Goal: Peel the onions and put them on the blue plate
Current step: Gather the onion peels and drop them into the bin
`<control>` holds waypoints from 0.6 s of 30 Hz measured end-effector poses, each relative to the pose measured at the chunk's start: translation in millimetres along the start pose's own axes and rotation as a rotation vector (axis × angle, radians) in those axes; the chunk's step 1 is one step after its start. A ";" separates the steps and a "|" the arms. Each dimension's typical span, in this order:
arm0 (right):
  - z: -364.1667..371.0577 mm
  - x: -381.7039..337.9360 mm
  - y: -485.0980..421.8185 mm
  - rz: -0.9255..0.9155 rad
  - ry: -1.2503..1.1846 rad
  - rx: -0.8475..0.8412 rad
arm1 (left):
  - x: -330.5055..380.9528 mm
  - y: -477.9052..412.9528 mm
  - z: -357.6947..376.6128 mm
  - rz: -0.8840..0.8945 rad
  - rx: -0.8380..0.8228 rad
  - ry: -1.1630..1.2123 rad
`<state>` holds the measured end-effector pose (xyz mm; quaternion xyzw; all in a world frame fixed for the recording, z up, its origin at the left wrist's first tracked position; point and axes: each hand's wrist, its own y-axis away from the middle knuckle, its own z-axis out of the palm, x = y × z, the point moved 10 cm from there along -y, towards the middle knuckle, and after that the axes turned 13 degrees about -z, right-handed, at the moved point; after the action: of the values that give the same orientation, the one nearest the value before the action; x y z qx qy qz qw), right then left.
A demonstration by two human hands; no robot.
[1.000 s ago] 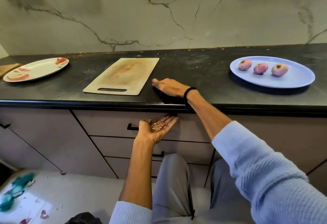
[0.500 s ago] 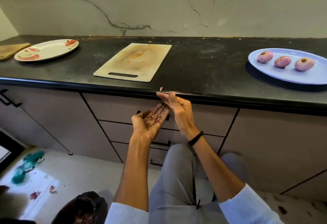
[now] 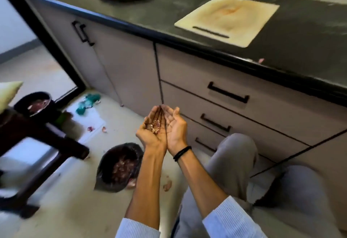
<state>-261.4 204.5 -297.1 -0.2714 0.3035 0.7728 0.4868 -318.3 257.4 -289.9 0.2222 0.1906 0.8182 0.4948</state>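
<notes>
The left hand (image 3: 150,134), open and palm-up, carried onion peel scraps (image 3: 155,125), while the right hand (image 3: 175,127), likewise open, touched its edge below the desk (image 3: 187,12).

Black countertop (image 3: 187,10) above grey drawers (image 3: 262,106); pale floor (image 3: 65,209) beside dark wooden furniture (image 3: 37,144).

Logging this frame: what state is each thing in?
Left hand: cupped palm up, carrying peel scraps.
Right hand: palm up, empty, against the left hand.
Black bag: open on floor, peels inside.
Cutting board: flat on counter, bare.
Drawers: shut.
</notes>
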 end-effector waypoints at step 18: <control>33.7 202.0 50.7 0.725 0.403 -0.125 | 156.5 -17.9 -160.8 -0.036 0.574 -0.351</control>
<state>-388.6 330.6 -408.6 -0.3220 0.4209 0.8425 0.0967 -458.5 390.3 -405.3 0.4866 0.3287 0.6715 0.4519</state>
